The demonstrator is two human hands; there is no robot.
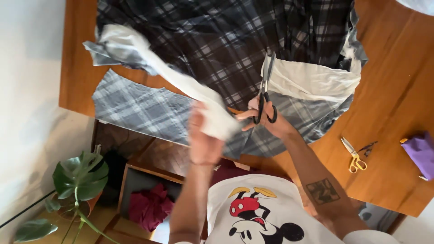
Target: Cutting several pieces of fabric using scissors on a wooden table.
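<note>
Wooden table [389,90]: left hand [203,135] grip seemingly clamped on white strip [181,81]; right hand [271,119] grips black scissors [266,90].

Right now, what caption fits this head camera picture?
Right hand works black scissors into plaid fabric on a wooden table, left hand lifting a white strip.

Wooden table [398,90], white wall [27,68].
</note>
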